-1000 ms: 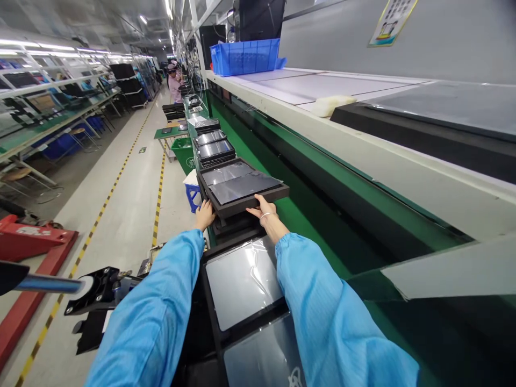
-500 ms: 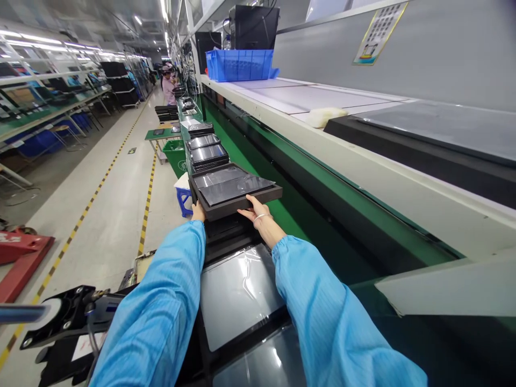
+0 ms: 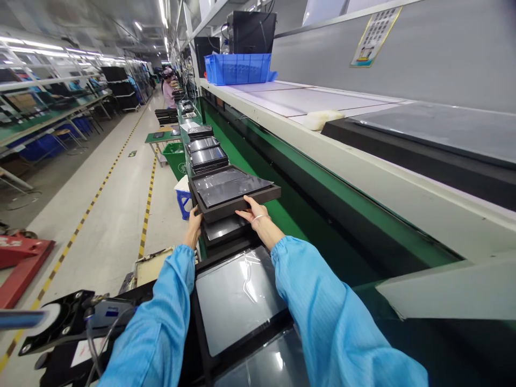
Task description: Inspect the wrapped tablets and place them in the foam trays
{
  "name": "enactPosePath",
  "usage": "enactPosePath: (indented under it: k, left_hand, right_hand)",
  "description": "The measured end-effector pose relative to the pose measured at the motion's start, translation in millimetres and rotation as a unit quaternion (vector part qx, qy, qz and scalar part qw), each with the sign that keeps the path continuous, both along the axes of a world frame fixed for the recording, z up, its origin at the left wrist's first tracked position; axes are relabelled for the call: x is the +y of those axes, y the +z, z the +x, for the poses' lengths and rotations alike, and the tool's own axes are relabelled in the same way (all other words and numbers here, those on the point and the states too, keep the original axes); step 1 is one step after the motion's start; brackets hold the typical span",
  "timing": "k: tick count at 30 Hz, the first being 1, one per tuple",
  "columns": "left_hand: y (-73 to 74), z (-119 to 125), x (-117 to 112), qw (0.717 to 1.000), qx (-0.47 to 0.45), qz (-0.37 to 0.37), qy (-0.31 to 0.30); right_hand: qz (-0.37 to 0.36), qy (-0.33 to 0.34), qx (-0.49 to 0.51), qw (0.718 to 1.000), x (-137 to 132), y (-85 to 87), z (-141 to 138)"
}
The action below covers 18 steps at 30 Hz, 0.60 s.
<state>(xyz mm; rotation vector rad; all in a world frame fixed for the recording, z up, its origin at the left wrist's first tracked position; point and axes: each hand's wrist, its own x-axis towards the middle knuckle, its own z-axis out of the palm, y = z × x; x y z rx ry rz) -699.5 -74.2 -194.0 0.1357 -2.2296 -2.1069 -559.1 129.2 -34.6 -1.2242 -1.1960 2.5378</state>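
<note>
Both of my hands hold up a black tray [image 3: 237,207] that carries two dark glossy panels. My left hand [image 3: 194,221] grips its near left corner. My right hand [image 3: 253,211] grips its near edge, fingers under the rim. The tray hangs a little above a stack of similar black trays [image 3: 223,230] on the green conveyor. Closer to me lies another black tray [image 3: 242,298] with film-covered panels, between my two blue sleeves.
More panel trays [image 3: 207,153] line the green conveyor [image 3: 298,215] ahead. A blue crate [image 3: 237,68] sits on the white shelf [image 3: 363,140] at right. A person in pink [image 3: 167,88] works far down the line. A blue stool [image 3: 183,196] and a black device [image 3: 68,322] stand at left.
The tray has risen slightly off the stack, showing the tray beneath. My left arm has pulled back and my left hand has slid along the tray's near left corner.
</note>
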Motion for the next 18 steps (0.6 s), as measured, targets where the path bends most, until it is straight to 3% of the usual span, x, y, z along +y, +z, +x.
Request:
enactPosePath:
  k: [4, 8, 11, 14, 18]
  left_hand:
    - [-9.7, 17.7, 4.3, 1.000, -0.018, -0.019, 0.006]
    - [-1.8, 16.0, 8.3, 0.997, -0.012, -0.065, 0.036]
    - [15.4, 4.4, 1.4, 0.991, -0.028, -0.107, 0.081]
    - [40.2, -2.0, -23.1, 0.979, -0.042, -0.142, 0.141]
    - [77.4, 22.4, -74.5, 0.959, -0.023, -0.189, 0.208]
  right_hand:
    - [0.013, 0.003, -0.006, 1.000, -0.8, -2.5, -1.1]
    - [0.031, 0.005, -0.013, 0.999, 4.6, -7.8, -6.8]
    - [0.048, 0.007, -0.019, 0.999, 9.1, -9.2, -13.2]
    - [0.057, 0.011, -0.025, 0.998, 10.7, -8.8, -17.3]
    - [0.051, 0.016, -0.037, 0.998, 8.5, -9.3, -15.0]
